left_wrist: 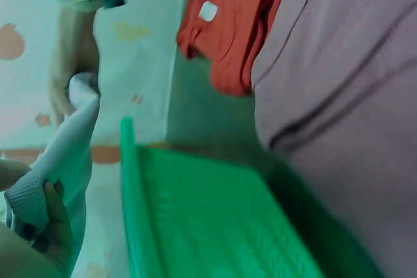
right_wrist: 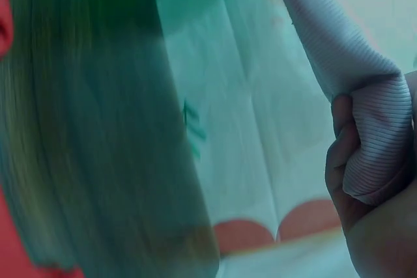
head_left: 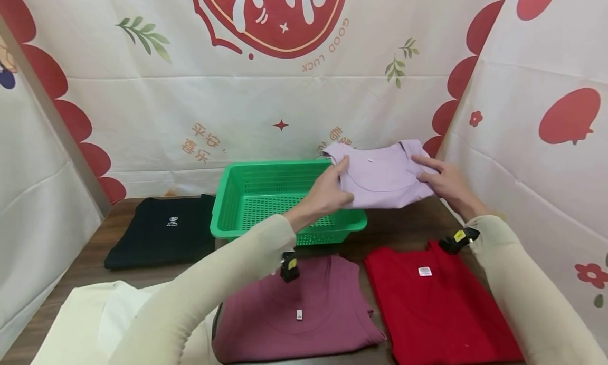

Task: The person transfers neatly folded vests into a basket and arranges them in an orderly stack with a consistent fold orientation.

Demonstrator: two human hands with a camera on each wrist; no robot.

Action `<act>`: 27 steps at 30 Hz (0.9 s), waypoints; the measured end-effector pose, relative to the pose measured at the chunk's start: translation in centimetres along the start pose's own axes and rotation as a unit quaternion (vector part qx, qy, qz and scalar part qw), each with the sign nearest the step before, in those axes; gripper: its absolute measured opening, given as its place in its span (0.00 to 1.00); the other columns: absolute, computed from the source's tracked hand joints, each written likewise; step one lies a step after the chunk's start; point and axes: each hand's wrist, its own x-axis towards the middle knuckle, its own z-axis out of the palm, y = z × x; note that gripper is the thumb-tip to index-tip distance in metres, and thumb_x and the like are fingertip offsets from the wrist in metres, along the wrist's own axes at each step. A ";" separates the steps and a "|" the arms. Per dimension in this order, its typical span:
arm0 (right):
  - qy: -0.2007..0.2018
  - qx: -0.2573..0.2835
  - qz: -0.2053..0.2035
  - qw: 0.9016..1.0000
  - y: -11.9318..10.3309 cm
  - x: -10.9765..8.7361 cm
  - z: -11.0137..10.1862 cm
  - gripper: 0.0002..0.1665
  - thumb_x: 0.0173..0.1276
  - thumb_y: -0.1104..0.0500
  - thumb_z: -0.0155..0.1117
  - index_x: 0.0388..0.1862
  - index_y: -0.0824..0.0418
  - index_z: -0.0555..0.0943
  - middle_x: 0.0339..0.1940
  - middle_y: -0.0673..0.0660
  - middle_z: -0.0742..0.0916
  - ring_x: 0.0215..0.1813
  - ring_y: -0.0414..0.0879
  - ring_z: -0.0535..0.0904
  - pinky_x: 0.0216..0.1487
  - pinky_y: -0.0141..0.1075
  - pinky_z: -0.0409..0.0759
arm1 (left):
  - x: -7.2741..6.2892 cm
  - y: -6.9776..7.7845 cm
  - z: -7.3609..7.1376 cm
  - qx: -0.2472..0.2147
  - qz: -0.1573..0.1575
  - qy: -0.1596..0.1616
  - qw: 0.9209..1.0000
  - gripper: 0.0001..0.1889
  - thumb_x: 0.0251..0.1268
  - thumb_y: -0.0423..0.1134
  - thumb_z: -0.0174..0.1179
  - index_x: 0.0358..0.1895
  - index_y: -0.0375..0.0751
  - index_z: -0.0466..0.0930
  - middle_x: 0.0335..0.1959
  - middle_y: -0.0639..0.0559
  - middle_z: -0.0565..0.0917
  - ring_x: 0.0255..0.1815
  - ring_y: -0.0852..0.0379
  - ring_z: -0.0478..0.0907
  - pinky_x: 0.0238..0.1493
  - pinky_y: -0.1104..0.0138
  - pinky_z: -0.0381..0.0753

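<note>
A folded lavender shirt point(head_left: 380, 178) with a curved neckline and a small white tag is held up by both hands, over and beyond the right end of the green basket point(head_left: 275, 176). My left hand point(head_left: 325, 193) pinches its left edge, thumb on top. At the opposite edge, my right hand point(head_left: 445, 184) grips the cloth. The right wrist view shows curled fingers point(right_wrist: 342, 135) around a bunched ribbed part of the shirt point(right_wrist: 374, 128). In the left wrist view the shirt point(left_wrist: 68, 161) stretches between the two hands, beside the basket wall point(left_wrist: 195, 219).
A folded black shirt point(head_left: 157, 233) lies left of the basket. In front are a mauve shirt point(head_left: 304, 330) and a red shirt point(head_left: 437, 307), with cream cloth point(head_left: 81, 323) at front left. A printed white curtain point(head_left: 275, 112) encloses the wooden table point(head_left: 404, 230).
</note>
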 end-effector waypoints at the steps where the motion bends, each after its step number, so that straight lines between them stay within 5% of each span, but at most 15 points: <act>1: 0.001 0.001 -0.005 1.000 -0.6 0.1 0.4 0.32 0.76 0.56 0.60 0.77 0.60 0.71 0.80 0.71 0.67 0.77 0.63 0.63 0.69 0.41 0.66 | -0.3 -0.2 -0.9 -0.010 -0.005 0.001 1.000 0.55 0.52 0.24 0.66 0.84 0.52 0.50 0.84 0.48 0.59 0.70 0.54 0.67 0.70 0.61 0.73; 5: 0.002 -0.002 -0.025 1.000 -3.1 0.4 1.9 0.33 0.75 0.54 0.63 0.77 0.56 0.72 0.79 0.70 0.69 0.79 0.64 0.63 0.76 0.60 0.61 | -1.3 -1.4 -3.8 -0.024 -0.016 0.002 1.000 0.53 0.56 0.27 0.66 0.84 0.55 0.50 0.86 0.52 0.53 0.74 0.54 0.63 0.73 0.58 0.69; 13: -0.019 0.033 -0.060 0.997 -7.1 0.7 5.3 0.33 0.75 0.57 0.62 0.78 0.54 0.71 0.81 0.66 0.68 0.80 0.65 0.61 0.78 0.64 0.58 | -3.6 -4.9 -8.6 -0.031 -0.006 0.012 0.999 0.53 0.55 0.26 0.66 0.84 0.51 0.51 0.86 0.50 0.51 0.80 0.54 0.59 0.79 0.57 0.63; 21: -0.045 0.106 -0.067 0.991 -10.2 0.1 8.8 0.34 0.76 0.58 0.62 0.79 0.54 0.69 0.83 0.61 0.67 0.80 0.59 0.61 0.79 0.57 0.59 | -5.9 -7.3 -14.1 -0.049 0.008 0.015 0.999 0.50 0.57 0.25 0.66 0.83 0.49 0.53 0.86 0.53 0.53 0.83 0.54 0.53 0.76 0.56 0.64; 27: -0.073 0.150 -0.035 0.985 -11.7 -0.8 10.3 0.35 0.78 0.54 0.61 0.81 0.48 0.66 0.85 0.56 0.63 0.75 0.55 0.62 0.60 0.32 0.69 | -7.7 -8.3 -16.2 -0.084 0.008 0.012 0.996 0.48 0.60 0.26 0.64 0.84 0.52 0.53 0.86 0.56 0.52 0.74 0.53 0.62 0.62 0.71 0.70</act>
